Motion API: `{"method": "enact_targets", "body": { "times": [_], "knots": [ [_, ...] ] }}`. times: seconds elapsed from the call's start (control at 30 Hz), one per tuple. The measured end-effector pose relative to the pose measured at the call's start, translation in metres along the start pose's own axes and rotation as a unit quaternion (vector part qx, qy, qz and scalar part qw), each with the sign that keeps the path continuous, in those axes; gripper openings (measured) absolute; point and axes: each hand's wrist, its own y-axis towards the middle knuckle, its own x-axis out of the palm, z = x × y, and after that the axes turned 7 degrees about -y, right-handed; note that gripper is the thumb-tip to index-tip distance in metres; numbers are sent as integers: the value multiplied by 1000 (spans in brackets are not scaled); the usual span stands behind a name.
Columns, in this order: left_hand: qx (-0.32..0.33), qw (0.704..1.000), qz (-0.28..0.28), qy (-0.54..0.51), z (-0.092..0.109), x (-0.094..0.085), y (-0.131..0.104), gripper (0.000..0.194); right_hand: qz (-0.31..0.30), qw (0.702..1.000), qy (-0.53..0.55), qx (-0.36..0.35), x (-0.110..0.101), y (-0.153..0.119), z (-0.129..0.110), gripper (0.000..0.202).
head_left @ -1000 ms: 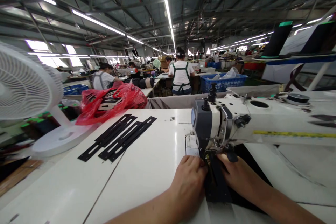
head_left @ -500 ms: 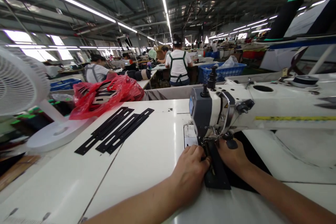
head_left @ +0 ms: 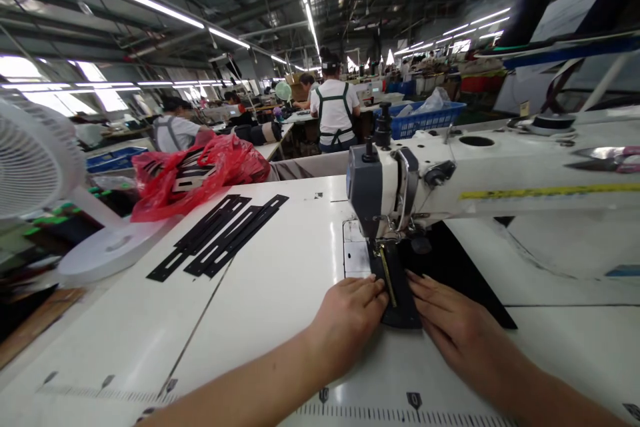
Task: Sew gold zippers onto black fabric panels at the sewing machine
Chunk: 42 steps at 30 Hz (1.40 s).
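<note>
1. Closest of all, a printed ruler scale (head_left: 390,411) is running along the tabletop (head_left: 280,307), in front of the sewing machine (head_left: 365,180).
2. Here's the left hand (head_left: 350,313), just in front of the sewing machine's head: its fingers are bending and pressing their tips onto a black strip's left edge; whether the thumb is pinching beneath, I cannot tell.
3. The right hand (head_left: 460,320) is matching it across the strip, fingers stretching out loosely together, flat, their tips touching the right edge, clenching nothing.
4. Between them, the black strip (head_left: 404,310) is lying flat and reaching up to the sewing machine's needle area, a gold-toothed zipper (head_left: 389,280) showing along its middle.
5. A black sheet (head_left: 465,273) is spreading out under the sewing machine's arm, and a yellow measuring tape (head_left: 545,192) is running along that arm.
6. Left of the sewing machine, slotted black strips (head_left: 215,233) are lying overlapped; beyond them a red plastic bag (head_left: 215,160) is bulging, and a white fan (head_left: 35,153) is standing farther left.
7. Behind the sewing machine, a blue basket (head_left: 430,121) is sitting, and a co-worker (head_left: 334,110) in dark apron straps is facing away.
</note>
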Motion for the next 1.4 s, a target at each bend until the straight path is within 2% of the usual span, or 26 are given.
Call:
{"method": "enact_targets", "body": {
  "times": [0.23, 0.43, 0.6, 0.9, 1.13, 1.4],
  "knots": [
    [7, 1000, -19, 23, -2, -2, 9, 21, -13, 999, -37, -14, 3, 7, 7, 37],
    [3, 1000, -11, 27, -14, 2, 12, 19, -25, 998, -49, -18, 4, 14, 12, 37],
    [4, 1000, -10, 20, -25, 6, 17, 20, -9, 999, -49, -2, 8, 23, 19, 34],
    [-62, 994, -62, 62, -41, 14, 23, 14, 23, 1000, 11, 19, 18, 35, 37, 31],
    [32, 996, 15, 78, -34, 12, 18, 20, 13, 998, 42, 41, 23, 39, 40, 26],
    [2, 997, -1, 77, -35, 14, 23, 17, 32, 998, 37, 34, 30, 41, 47, 30]
  ]
}}
